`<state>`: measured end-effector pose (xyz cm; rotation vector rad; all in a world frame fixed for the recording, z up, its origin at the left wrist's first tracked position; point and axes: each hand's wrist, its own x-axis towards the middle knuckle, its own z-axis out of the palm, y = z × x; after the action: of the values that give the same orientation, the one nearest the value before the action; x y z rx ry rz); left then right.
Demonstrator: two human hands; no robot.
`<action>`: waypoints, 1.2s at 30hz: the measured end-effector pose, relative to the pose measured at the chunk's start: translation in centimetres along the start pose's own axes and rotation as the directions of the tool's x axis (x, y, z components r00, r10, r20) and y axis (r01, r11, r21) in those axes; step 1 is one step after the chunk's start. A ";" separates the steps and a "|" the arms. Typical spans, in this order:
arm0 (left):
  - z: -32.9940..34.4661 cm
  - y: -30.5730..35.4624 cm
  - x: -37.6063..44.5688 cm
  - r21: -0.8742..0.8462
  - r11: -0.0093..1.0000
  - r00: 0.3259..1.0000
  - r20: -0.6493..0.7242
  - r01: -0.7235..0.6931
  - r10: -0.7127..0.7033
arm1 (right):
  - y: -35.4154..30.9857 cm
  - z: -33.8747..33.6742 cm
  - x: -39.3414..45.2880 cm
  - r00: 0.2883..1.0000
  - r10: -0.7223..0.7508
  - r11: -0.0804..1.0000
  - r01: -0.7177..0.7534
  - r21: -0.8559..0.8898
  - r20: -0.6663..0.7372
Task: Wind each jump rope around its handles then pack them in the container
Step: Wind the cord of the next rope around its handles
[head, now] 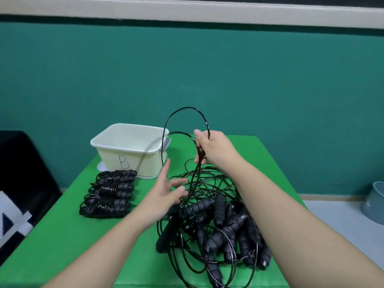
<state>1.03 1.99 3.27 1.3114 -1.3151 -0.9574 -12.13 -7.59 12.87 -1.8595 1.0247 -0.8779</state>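
A tangled heap of black jump ropes (pixel 220 225) with thick black handles lies on the green table (pixel 72 235) at centre right. My right hand (pixel 216 148) is raised above the heap and grips a loop of black cord (pixel 176 113) that arches up and to the left. My left hand (pixel 166 196) hovers at the heap's left edge with fingers spread and holds nothing. Three wound rope bundles (pixel 110 193) lie side by side left of the heap. A cream container (pixel 124 142) marked "B" stands behind them.
A teal wall rises behind the table. A dark chair or bag (pixel 22 173) sits off the table's left edge. A grey-blue bowl (pixel 374 200) rests on the floor at the far right.
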 end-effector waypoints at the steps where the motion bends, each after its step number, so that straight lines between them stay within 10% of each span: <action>1: 0.2 -1.0 -0.2 0.007 1.000 1.000 0.003 0.022 -0.022 | 0.0 0.1 0.0 1.000 0.023 0.999 -0.022 0.038 -0.004; 10: 1.2 -7.1 -0.4 0.360 0.932 0.999 -0.014 0.039 -0.036 | 0.1 0.8 0.0 0.993 0.109 0.974 -0.097 0.207 -0.049; 21: -0.4 -6.7 -0.1 0.123 0.968 0.928 -0.333 0.218 -0.166 | -0.1 -0.2 0.2 0.992 0.032 0.976 -0.006 0.216 -0.121; 36: -4.3 -0.7 -0.1 0.280 0.890 0.886 -0.401 0.360 -0.233 | -4.4 -2.3 -0.7 0.941 -0.209 0.976 0.219 0.010 -0.265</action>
<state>5.33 2.47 3.32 1.9119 -1.0383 -0.6568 -12.99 -6.20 17.57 -1.8797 0.9635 -1.2930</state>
